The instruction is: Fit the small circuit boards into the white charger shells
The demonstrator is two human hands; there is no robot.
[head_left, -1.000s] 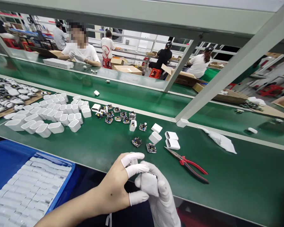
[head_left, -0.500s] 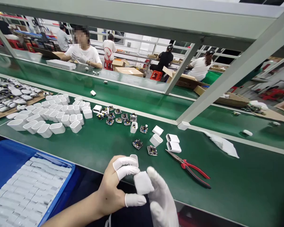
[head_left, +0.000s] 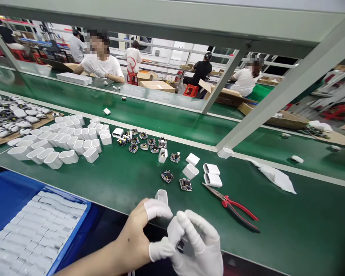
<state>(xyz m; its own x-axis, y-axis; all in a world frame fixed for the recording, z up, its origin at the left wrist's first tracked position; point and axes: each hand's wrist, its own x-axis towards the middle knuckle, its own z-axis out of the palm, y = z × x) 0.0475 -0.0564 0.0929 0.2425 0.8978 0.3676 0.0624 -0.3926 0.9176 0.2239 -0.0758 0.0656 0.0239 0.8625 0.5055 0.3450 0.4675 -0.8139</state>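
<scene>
1. Long green-topped workbench: under and beyond the grip.
2. Blue plastic bin, pale flat pieces in rows: well left of the grip.
3. Right hand, white fabric glove: fingers clamped on the white piece.
4. Left hand, bare with white finger cots: thumb and fingers spread at the piece's other side; contact cannot be told.
5. Red-and-black-handled steel pliers: beyond and right of the grip.
6. White square-faced, round-cornered piece, between the hands. Flat face squarely shown half a second ago; now turned, dark patch exposed. Suggests reorienting, right hand bearing the hold.
7. Open white oval-mouthed casing: just beyond the left fingers, now more fully exposed.
8. Dark square circuit board: farther beyond.
</scene>
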